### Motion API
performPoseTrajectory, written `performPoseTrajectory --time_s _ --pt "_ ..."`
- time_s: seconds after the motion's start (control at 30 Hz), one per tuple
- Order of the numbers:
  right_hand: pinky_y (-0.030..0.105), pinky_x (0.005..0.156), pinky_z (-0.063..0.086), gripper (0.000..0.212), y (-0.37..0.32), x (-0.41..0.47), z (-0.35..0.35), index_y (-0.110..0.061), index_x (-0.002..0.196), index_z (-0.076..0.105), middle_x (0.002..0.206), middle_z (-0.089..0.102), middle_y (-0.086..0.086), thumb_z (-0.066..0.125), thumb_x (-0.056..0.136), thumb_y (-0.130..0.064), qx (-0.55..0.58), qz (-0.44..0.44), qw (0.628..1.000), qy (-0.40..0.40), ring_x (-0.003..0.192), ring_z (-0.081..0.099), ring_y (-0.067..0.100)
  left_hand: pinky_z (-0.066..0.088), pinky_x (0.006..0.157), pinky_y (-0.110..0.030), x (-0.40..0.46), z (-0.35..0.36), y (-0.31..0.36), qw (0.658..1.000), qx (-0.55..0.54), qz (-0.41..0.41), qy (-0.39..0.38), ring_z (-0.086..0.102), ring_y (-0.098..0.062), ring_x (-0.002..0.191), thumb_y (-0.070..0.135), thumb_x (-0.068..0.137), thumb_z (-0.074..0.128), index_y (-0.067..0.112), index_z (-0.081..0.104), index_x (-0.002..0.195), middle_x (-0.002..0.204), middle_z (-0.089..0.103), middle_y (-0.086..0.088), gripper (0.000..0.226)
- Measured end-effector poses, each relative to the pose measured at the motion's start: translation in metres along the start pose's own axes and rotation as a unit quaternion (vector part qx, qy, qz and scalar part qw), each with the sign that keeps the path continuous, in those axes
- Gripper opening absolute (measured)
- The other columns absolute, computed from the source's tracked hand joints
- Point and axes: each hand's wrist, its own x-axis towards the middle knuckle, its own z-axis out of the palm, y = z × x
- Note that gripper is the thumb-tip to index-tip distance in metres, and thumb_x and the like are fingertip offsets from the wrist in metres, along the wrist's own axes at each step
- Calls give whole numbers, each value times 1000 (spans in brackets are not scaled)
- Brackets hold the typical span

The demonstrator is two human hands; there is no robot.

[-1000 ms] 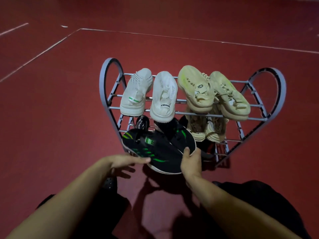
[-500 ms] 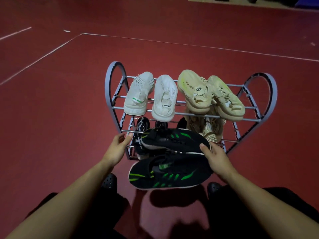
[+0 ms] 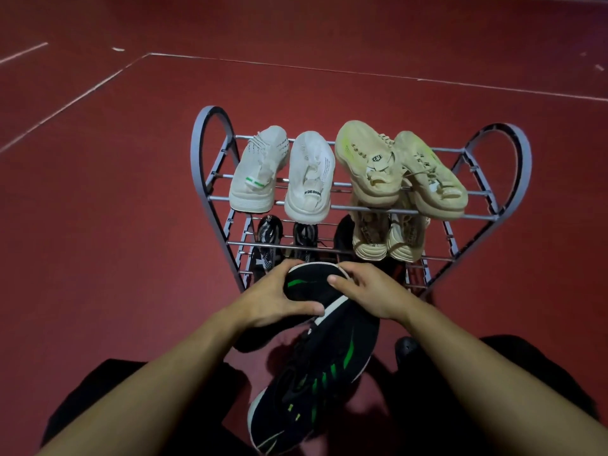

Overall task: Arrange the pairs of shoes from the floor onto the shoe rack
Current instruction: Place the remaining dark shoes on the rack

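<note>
Both hands meet on one black sneaker with green stripes (image 3: 306,284), held just in front of the shoe rack (image 3: 513,179). The left hand (image 3: 273,301) curls round its near side, thumb laid across the upper; the right hand (image 3: 368,291) grips the far side, fingers over the white-edged sole. How much of this sneaker lies under the palms is hidden. A second black and green sneaker (image 3: 316,383) slants down between the forearms, its toe toward the bottom edge; whether either hand holds it cannot be told. On the top shelf stand a white pair (image 3: 283,176) and a beige pair (image 3: 401,169). Below, another beige pair (image 3: 385,238) shows its heels, and dark shoes (image 3: 269,235) beside it are too dim to name. Black trousers (image 3: 526,390) are cut off by the frame, on the red floor (image 3: 98,192).
</note>
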Motion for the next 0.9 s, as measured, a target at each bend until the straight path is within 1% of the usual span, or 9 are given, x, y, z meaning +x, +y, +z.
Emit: performPoseTrajectory --time_s 0.1,0.2,0.27,0.37,0.5,0.6,0.7,0.8,0.9 --pt "35 81 55 27 -5 8 3 -26 110 70 95 74 -3 54 98 -44 -11 6 1000 26 87 69 11 47 109 -40 5 7 3 998 37 -17 43 52 -11 127 76 42 87 41 32 143 139 44 10 120" --pt "27 67 48 30 -5 15 4 -23 89 72 75 68 -10 57 96 -48 20 28 998 54 67 62 5 54 100 -38 9 3 5 996 23 -47 78 61 -9 113 76 37 88 37 45 129 126 55 11 109" --pt "30 65 43 49 -5 18 7 -14 73 66 63 58 -4 55 93 -58 68 63 993 78 61 52 5 57 93 -37 10 3 6 993 36 -57 100 66 -6 103 78 39 86 34 50 120 116 63 14 99" --pt "29 73 53 72 -6 15 13 -5 83 71 79 74 9 51 82 -75 177 134 971 90 71 64 9 57 90 -38 10 6 4 980 107 -78 146 65 -11 100 82 48 77 32 51 115 113 64 12 87" --pt "40 90 58 35 -5 8 30 -6 114 68 106 76 14 77 85 -26 418 162 890 80 99 73 28 56 89 -37 14 2 -1 967 38 -139 208 67 -16 97 80 52 75 26 54 115 107 68 9 85" --pt "49 94 56 55 -3 11 43 -7 126 60 115 72 19 80 75 5 478 138 864 81 106 70 36 56 92 -40 21 0 -3 956 -41 -172 235 69 -19 97 80 50 77 23 57 113 106 70 7 87" --pt "51 97 54 49 -4 15 50 -6 127 59 115 72 18 68 82 11 473 154 860 111 108 69 37 59 90 -40 30 -2 -10 947 -102 -204 225 73 -18 91 84 40 79 22 67 107 100 76 5 92" --pt "44 90 59 34 1 20 53 -7 127 61 113 74 15 60 94 1 469 184 852 143 103 72 32 58 91 -41 37 -2 -21 942 -141 -222 207 74 -20 92 88 41 77 21 68 109 102 76 3 97" --pt "33 72 61 28 2 23 49 -8 125 62 109 75 12 59 98 -10 491 205 834 145 92 75 24 47 105 -43 40 -4 -23 930 -142 -263 214 62 -33 118 73 78 65 10 49 134 132 62 -11 86"
